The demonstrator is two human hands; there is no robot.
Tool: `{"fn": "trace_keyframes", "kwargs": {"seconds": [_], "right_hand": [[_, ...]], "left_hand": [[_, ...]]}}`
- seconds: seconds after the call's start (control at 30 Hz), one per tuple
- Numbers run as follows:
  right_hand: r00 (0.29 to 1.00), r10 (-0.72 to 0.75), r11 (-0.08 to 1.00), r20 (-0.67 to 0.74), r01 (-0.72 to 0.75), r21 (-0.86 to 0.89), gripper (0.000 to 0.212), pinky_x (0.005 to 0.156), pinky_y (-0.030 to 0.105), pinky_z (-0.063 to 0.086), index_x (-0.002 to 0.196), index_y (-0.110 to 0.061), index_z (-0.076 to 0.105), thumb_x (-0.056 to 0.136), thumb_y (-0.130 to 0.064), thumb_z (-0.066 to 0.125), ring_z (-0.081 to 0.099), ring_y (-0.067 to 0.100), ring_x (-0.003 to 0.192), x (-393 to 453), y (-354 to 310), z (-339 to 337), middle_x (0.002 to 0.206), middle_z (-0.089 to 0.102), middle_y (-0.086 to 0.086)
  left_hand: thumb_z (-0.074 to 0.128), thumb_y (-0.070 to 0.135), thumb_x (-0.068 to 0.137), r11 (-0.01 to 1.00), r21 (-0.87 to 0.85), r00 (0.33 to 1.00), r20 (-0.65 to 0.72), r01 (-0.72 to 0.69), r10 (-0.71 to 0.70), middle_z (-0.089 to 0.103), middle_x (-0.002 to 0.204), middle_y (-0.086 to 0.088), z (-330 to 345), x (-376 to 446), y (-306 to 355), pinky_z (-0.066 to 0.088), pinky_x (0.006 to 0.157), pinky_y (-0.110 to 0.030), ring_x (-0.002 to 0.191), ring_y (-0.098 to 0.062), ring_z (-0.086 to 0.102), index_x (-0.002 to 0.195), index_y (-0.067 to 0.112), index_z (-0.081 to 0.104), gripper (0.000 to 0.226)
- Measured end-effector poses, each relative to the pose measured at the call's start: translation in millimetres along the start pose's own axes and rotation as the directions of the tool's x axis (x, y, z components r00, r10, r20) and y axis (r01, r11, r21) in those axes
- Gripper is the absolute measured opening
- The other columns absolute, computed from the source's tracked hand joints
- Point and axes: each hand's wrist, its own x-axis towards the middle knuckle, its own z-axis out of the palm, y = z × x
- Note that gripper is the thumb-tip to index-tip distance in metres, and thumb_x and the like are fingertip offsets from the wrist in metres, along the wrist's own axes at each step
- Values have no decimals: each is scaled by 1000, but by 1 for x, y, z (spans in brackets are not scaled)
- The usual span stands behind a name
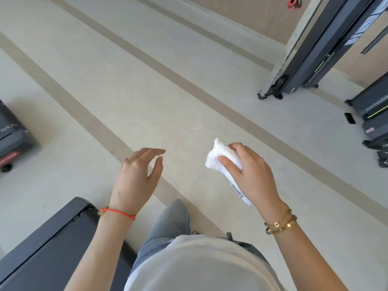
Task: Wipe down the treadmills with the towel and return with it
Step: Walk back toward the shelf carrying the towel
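Head view showed the person standing on pale floor [147, 85] crossed by tan stripes, looking down past a grey-white shirt and jeans at both hands held out in front. At that moment the right hand [249, 173] gripped a bunched white towel [222, 158], thumb across the front and fingers curled round the back, with a care label hanging from the cloth just below the palm. The left hand [136, 175] held nothing; its fingers were loosely extended and a little curved, well apart from the towel on the side away from the right hand. Neither hand touched any machine. A dark treadmill deck [48, 244] lay just beside the left forearm, below and to the far side of the towel from the right wrist. Another dark machine base [12, 135] sat well apart from the towel beyond the left hand, and folded upright treadmills [310, 51] stood well above and beyond the towel, with more dark bases [373, 122] past the right hand. Judging from this, the towel was in hand but off every surface, so the person seemed to be between machines or walking. Whether any treadmill had been wiped could not be told; no streaks or damp patches showed. Carrying the towel back remained to be done.
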Motion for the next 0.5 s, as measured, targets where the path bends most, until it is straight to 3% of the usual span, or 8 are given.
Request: {"fn": "trace_keyframes", "kwargs": {"seconds": [0.13, 0.23, 0.3, 0.37, 0.5], "right_hand": [[999, -48, 999, 26, 47, 16, 31, 59, 26, 44, 98, -31, 52, 92, -60, 43, 54, 7, 78, 95, 5, 25, 87, 58, -13], [995, -82, 996, 49, 80, 32, 29, 60, 29, 46, 97, -31, 52, 92, -58, 45, 55, 9, 78, 174, 1, 45, 87, 59, -11], [993, -101, 994, 63, 98, 49, 27, 60, 30, 47, 96, -30, 52, 92, -57, 46, 55, 8, 78, 229, -7, 56, 86, 59, -11], [991, -118, 992, 66, 115, 52, 27, 61, 29, 46, 97, -31, 53, 92, -57, 46, 54, 7, 78, 285, -18, 64, 86, 59, -13], [986, -155, 987, 63, 152, 48, 25, 59, 25, 43, 96, -34, 51, 92, -58, 46, 52, 5, 77, 390, -37, 83, 84, 58, -15]], "left_hand": [[60, 8, 93, 999, -3, 998, -37, 48, -48, 69, 100, 3, 16, 76, -30, 46, 70, -31, 60, -1, 49, 108, 14, 71, 20], [60, 7, 93, 997, 18, 995, -70, 70, -69, 70, 102, 1, 23, 142, -55, 52, 73, -39, 63, -15, 51, 108, 13, 71, 20], [59, 8, 94, 996, 25, 992, -87, 89, -87, 70, 103, 1, 22, 189, -72, 53, 77, -43, 75, -21, 62, 109, 13, 71, 20], [58, 8, 94, 995, 36, 991, -95, 94, -91, 70, 104, 1, 18, 238, -88, 54, 80, -44, 90, -23, 68, 109, 12, 71, 20], [59, 8, 94, 992, 77, 989, -124, 95, -85, 70, 104, 2, 11, 334, -121, 54, 78, -41, 92, -22, 68, 109, 13, 71, 20]]}}
